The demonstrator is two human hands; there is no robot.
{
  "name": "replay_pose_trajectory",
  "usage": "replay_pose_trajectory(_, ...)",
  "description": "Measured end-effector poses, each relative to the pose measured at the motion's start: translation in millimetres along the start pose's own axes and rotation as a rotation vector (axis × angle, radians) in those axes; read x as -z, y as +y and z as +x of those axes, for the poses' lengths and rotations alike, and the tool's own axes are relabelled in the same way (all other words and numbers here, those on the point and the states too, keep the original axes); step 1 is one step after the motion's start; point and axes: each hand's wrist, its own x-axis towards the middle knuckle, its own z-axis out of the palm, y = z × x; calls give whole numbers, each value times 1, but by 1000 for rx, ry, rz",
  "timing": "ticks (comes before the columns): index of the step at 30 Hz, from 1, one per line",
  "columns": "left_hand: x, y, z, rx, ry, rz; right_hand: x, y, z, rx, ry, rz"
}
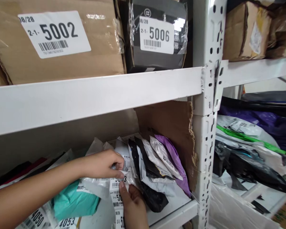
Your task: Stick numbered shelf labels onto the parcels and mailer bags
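Label strip [116,199] hangs between two hands in front of the lower shelf [177,214], printed side outward, probably so its numbers can be read. High to its left sits a box [59,44], its 5002 sticker turned out, likely for the same reason; low to its left lies a teal bag [75,202]. At the strip's top is the left hand [111,163], thumb and finger bent close together by the 5003 label [115,183]; whether its grip has the strip or a bag behind, I cannot tell. Along the strip's right edge, the right hand [134,203] has a narrow grip pinching it, thumb in front, seemingly to steady it. Right of the strip, a black bag [154,197] and a purple bag [178,162] lean in a row, perhaps for easy sorting. Farther right of it, upright cardboard [166,117] seems to serve as a side stop beside the post [202,159].
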Motion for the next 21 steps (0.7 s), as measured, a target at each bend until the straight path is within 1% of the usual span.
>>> replay_pose_trajectory(5, -4, 3, 1, -4, 35, 105, 1, -11, -3, -43, 11, -96)
replay_pose_trajectory(8, -8, 5, 1, 9, 45, 204, 2, -13, -3, -55, 65, -125)
replay_pose_trajectory(10, -11, 8, 0, 31, 52, 270, 2, -11, -2, -52, 92, -102)
replay_pose_trajectory(13, -14, 14, 0, 77, 48, 371, 4, 0, -2, -56, 46, -2)
replay_pose_trajectory(16, -17, 21, 1, 137, 12, 467, 8, 11, -2, -45, -24, 50)
replay_pose_trajectory(18, -18, 24, 2, 169, -11, 502, 11, 13, -2, -33, -44, 21)
replay_pose_trajectory(21, -20, 26, 3, 188, -33, 498, 15, 4, -4, -23, -51, -68)
